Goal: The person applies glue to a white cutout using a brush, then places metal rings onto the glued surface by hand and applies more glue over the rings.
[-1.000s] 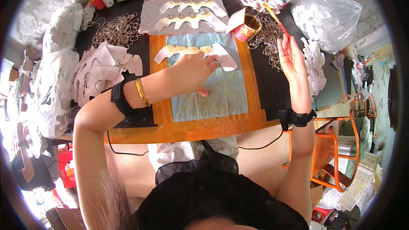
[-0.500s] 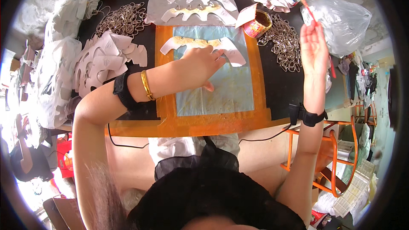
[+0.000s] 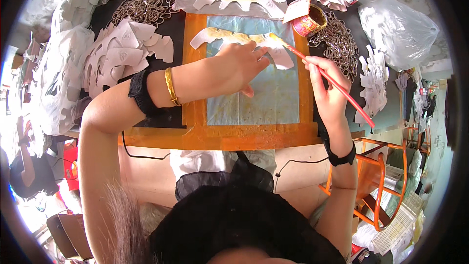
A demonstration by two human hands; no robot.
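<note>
Since the earlier frame, the right hand (image 3: 330, 88) has come down and in from the side, and the red brush (image 3: 354, 104) it held up high now slants down to the left. Its yellow tip is at the top edge of the white cut piece (image 3: 282, 59), right of the middle; I cannot tell if it really touches. That piece lies flat on the blue sheet (image 3: 254, 110), near the far end, with yellowish stuff smeared along its top edge. Both its ends reach past the sheet or close to its sides.

Thumb and fingers of the right hand are closed around the brush handle, and the back end sticks out past the hand. The left hand (image 3: 240, 67) lies over the bottom edge of the piece. Its fingers are spread out and not curled around anything, and the thumb points down over the blue sheet.

Orange tape (image 3: 195, 134) runs around the blue sheet. Just past its far right corner is a small red and yellow pot (image 3: 307, 25), tipped a bit, with a card (image 3: 296, 11) at its left side. Farther back, two more white pieces with metal rings on them lie on a shiny pale sheet (image 3: 189, 1). Metal rings sit in a heap on the left (image 3: 144, 7) and on the right (image 3: 337, 41). More cut pieces (image 3: 119, 56) are piled at the left, and a clear plastic bag (image 3: 398, 32) is at the far right.
</note>
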